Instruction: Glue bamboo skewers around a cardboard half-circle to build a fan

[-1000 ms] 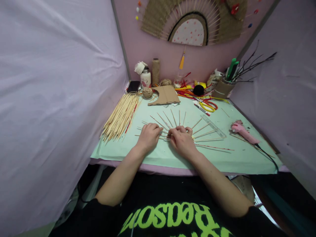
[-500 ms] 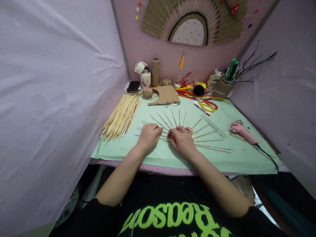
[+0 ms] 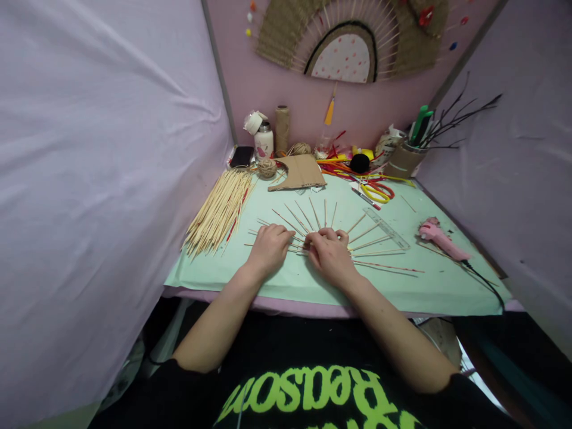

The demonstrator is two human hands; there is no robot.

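Thin bamboo sticks (image 3: 369, 242) fan out in a half circle on the pale green tabletop, some with reddish marks. My left hand (image 3: 270, 245) is closed at the fan's left side, its fingertips on a bamboo stick (image 3: 297, 239) that points toward the middle. Over the centre, where the sticks meet, my right hand (image 3: 329, 255) is bent, with thumb and fingers pinched at the inner stick ends. That hand hides most of the centre piece. A clear ruler (image 3: 386, 229) lies beside the right-hand sticks.
A heap of bamboo sticks (image 3: 218, 213) lies at left. At right rests a pink glue gun (image 3: 442, 239) with a black cord. Cut cardboard (image 3: 300, 171), yellow-and-red-handled scissors (image 3: 378, 192), a twine ball (image 3: 267, 168), a white bottle (image 3: 263, 142) and a pot of twigs (image 3: 404, 159) stand behind.
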